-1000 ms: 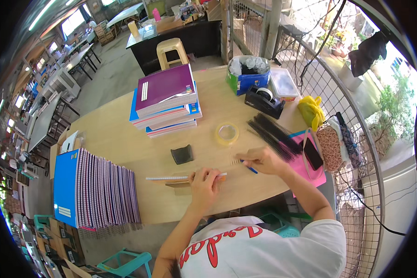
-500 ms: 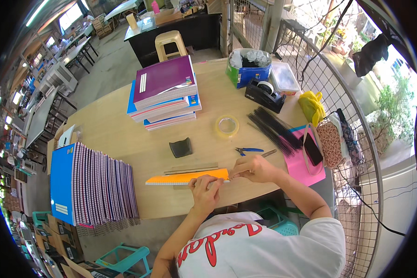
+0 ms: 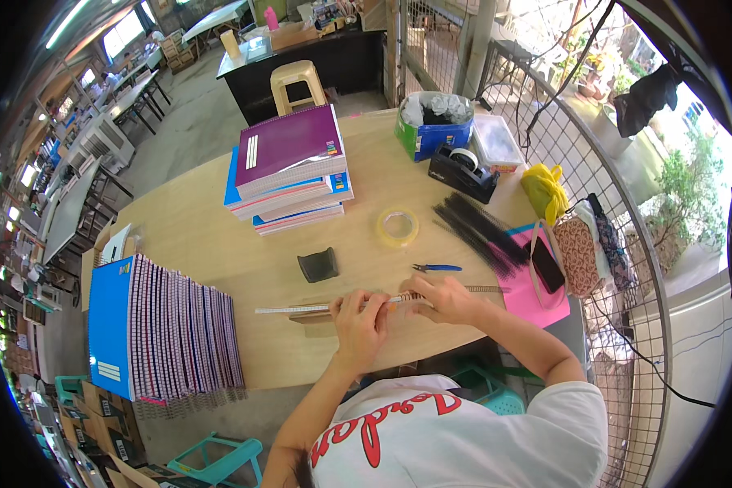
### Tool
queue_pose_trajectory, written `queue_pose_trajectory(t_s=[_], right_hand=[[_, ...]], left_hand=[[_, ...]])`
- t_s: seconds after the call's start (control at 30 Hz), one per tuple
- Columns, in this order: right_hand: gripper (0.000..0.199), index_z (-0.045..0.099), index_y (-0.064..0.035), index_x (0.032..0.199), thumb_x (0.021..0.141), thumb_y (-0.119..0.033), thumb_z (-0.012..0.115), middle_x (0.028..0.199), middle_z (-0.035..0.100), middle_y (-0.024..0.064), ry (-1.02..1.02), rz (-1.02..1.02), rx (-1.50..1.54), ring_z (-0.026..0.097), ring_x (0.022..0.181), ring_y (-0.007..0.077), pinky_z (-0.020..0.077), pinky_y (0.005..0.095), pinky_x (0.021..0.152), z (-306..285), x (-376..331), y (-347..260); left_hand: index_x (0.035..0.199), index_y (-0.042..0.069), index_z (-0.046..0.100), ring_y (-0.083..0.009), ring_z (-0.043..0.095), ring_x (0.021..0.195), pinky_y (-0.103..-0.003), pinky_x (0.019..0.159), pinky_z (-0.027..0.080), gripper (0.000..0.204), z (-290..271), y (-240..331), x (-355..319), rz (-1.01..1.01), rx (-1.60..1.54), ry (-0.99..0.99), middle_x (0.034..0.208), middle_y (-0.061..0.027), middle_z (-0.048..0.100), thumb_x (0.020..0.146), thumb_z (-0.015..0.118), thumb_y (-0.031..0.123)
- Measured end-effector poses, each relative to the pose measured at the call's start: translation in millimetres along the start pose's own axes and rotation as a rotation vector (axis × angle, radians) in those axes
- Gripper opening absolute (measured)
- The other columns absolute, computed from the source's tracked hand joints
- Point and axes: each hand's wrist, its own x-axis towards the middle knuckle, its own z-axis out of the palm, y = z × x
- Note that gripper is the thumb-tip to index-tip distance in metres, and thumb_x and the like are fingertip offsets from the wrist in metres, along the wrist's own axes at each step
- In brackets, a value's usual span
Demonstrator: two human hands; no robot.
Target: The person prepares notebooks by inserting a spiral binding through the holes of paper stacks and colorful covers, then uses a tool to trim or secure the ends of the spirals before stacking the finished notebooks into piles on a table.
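A wide hall with rows of dark tables [image 3: 98,122] stretches off to the left, and a wire mesh fence [image 3: 618,268] closes the right side, just past the right edge of the long wooden table [image 3: 195,236]. At the table's left end, near the front edge, a long row of spiral notebooks [image 3: 167,329] stands upright; toward the far edge lies a stack of notebooks [image 3: 289,171] with a purple one on top. The far right corner holds a blue box [image 3: 433,128], a black tape dispenser [image 3: 464,172] and a bundle of black binding coils [image 3: 480,232]. Bare wood shows in the middle, with only a tape roll [image 3: 398,227], a small black block [image 3: 318,264] and blue-handled pliers [image 3: 436,267]. Near the front edge, a thin notebook [image 3: 317,311] lies edge-on with its spiral spine [image 3: 293,308] showing; the left hand [image 3: 360,317] presses on it, fingers together, and the right hand [image 3: 441,298] pinches the spine's right end.
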Motion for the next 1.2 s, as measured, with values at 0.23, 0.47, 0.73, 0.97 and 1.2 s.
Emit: queue_pose_trajectory(t_s=[0.23,0.47,0.73,0.97,1.2], right_hand=[[0.014,0.066,-0.0061,0.098,0.087,-0.014,0.070,0.091,0.064,0.0125,0.086,0.014,0.034,0.065,0.083,0.0348,0.0503,0.0433,0.065,5,6,6],[0.012,0.066,-0.0053,0.095,0.084,-0.005,0.070,0.093,0.063,0.0121,0.188,-0.151,-0.137,0.064,0.082,0.0311,0.0514,0.0398,0.065,11,-3,7],[0.009,0.064,-0.0033,0.095,0.087,-0.004,0.068,0.093,0.062,0.0110,0.019,0.146,0.120,0.067,0.093,0.0352,0.0523,0.0435,0.070,-4,6,-11],[0.022,0.062,-0.0059,0.098,0.081,-0.011,0.074,0.103,0.062,0.0081,0.092,-0.004,-0.109,0.061,0.095,0.0349,0.0519,0.0430,0.075,10,10,-13],[0.014,0.067,-0.0071,0.094,0.087,-0.018,0.071,0.115,0.059,0.0110,0.108,-0.116,-0.346,0.059,0.103,0.0319,0.0507,0.0448,0.083,19,20,-14]], left_hand=[[0.093,0.016,0.070,-0.0197,0.056,0.081,-0.039,0.080,0.034,0.015,1,-1,1,-0.008,0.022,-0.004,0.083,0.0011,0.057,0.080,0.075,0.011],[0.092,0.016,0.070,-0.0206,0.058,0.084,-0.040,0.082,0.036,0.013,1,0,7,-0.008,-0.005,-0.014,0.084,0.0008,0.059,0.081,0.075,0.012],[0.094,0.014,0.067,-0.0217,0.060,0.088,-0.040,0.083,0.036,0.016,-5,4,9,-0.072,-0.046,0.007,0.091,-0.0011,0.061,0.080,0.074,0.010],[0.092,0.013,0.066,-0.0241,0.060,0.085,-0.039,0.081,0.040,0.017,-6,-1,7,0.014,-0.047,-0.046,0.091,-0.0030,0.061,0.079,0.073,0.004],[0.094,0.014,0.067,-0.0237,0.059,0.083,-0.041,0.083,0.042,0.020,1,-12,-5,0.003,-0.035,-0.070,0.090,-0.0030,0.059,0.077,0.075,0.007]])
